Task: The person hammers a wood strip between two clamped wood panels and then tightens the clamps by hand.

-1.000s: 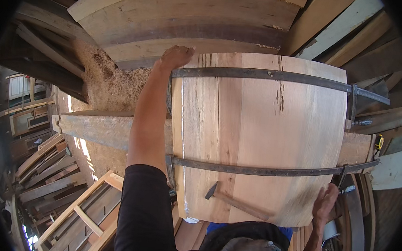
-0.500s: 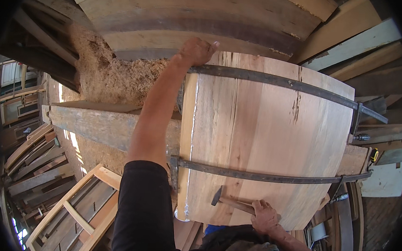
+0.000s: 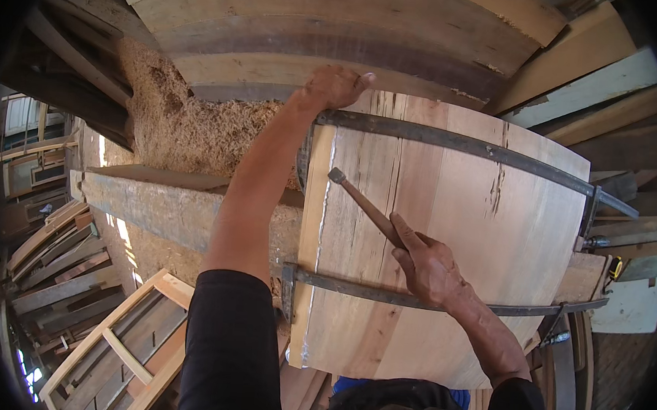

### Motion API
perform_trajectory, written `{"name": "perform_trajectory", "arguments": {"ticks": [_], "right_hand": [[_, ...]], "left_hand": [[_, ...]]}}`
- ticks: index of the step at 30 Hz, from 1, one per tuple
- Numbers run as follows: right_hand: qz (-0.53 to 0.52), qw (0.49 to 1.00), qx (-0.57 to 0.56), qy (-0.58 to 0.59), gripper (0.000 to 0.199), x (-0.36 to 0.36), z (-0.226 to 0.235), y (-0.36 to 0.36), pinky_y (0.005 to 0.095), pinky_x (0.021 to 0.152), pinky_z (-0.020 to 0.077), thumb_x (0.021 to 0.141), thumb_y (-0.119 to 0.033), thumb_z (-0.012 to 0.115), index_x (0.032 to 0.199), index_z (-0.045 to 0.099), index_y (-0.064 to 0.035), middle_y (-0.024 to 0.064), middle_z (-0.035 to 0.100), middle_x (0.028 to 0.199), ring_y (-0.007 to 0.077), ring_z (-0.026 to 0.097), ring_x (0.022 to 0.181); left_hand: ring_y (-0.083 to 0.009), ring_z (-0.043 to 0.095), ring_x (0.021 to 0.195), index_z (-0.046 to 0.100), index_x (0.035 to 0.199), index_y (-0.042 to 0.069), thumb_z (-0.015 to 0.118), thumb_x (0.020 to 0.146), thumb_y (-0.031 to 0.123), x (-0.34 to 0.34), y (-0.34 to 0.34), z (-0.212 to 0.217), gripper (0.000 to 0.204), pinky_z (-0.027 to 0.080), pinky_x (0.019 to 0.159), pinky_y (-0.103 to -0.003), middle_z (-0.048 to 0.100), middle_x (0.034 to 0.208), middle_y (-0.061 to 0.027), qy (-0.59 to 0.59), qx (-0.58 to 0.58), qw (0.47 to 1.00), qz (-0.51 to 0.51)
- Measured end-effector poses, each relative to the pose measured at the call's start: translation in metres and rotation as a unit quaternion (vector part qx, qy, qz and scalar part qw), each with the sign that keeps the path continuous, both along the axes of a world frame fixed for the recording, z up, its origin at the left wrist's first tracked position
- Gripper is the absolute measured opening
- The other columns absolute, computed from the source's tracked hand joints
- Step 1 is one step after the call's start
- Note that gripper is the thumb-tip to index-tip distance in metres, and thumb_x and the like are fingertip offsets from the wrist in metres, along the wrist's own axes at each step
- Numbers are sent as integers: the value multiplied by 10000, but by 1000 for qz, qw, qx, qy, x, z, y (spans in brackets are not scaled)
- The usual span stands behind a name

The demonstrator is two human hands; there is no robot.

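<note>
Hammer raised over a clamped wooden panel (image 3: 433,235)

Right hand (image 3: 431,269) grips the hammer (image 3: 363,206), whose head points to 10 o'clock; left hand (image 3: 335,86) clasps the panel's top corner by the upper bar clamp (image 3: 462,142), sawdust (image 3: 189,123) at 9 o'clock.

Daylight, bright and fairly even on the pale wooden panel (image 3: 433,235). Strongest light at the left: sunlit patches on the ground (image 3: 125,233) near blown out. Sawdust pile (image 3: 189,127) well lit, grain readable. Soft shadow under the beam (image 3: 168,209); stacked planks (image 3: 64,65) upper left dim. Black sleeve (image 3: 234,351) shows no detail. Heavy fisheye bend, straight edges curve; black vignette rings the frame. Centre sharp, rim soft.
</note>
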State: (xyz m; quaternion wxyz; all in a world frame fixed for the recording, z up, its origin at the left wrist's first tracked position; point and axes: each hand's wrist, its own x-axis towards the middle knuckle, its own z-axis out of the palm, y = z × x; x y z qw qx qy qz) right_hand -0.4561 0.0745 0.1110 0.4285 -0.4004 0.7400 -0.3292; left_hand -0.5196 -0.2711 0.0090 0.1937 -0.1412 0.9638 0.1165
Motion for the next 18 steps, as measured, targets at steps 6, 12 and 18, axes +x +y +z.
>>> {"name": "perform_trajectory", "arguments": {"ticks": [6,12,18], "right_hand": [[-37,992,-29,116,536,1,-17,-11,524,791,483,887,-133,604,1381,413,-47,190,613,927,389,617,898],[-36,990,92,105,320,-1,-22,-23,507,771,483,862,-131,632,1089,473,30,178,601,917,370,615,894],[47,994,62,82,417,-12,-1,-38,464,739,520,875,-131,617,1260,478,-53,156,606,927,376,631,860]], "left_hand": [[-405,598,1051,710,1014,37,189,1010,594,0,-9,6,763,436,977,-487,665,1004,-253,-52,36,998,-11],[-431,611,962,712,888,15,153,991,636,-1,-17,-2,841,451,932,-497,664,911,-255,-37,67,997,5],[-424,601,974,703,892,6,58,954,690,1,-22,-8,942,433,953,-501,661,928,-260,-10,57,998,14]]}}
